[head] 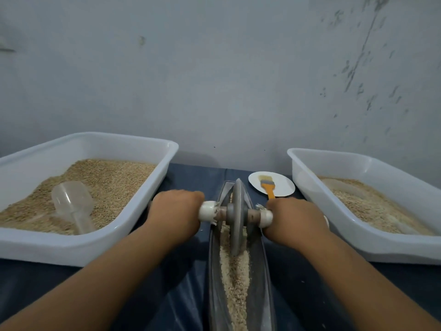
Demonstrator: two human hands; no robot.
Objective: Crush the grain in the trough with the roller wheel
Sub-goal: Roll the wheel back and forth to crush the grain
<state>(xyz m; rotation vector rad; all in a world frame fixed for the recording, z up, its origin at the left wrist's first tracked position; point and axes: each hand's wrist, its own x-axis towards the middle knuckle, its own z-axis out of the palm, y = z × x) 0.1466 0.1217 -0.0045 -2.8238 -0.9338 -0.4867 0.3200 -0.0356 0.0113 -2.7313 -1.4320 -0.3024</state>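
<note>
**Wheel sits far up the trough**

You've got your left hand [175,211] and right hand [294,217] wrapped tight on the axle ends, roller wheel [236,218] upright between them. The trough [261,271] runs lengthwise toward you, grain [235,283] lying mostly nearer, so I'd roll back.

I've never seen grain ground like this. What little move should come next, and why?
Probably roll the roller wheel back toward the person: both hands, left hand and right hand, grip its axle, it sits near the trough's far end, and most grain lies nearer.
</note>
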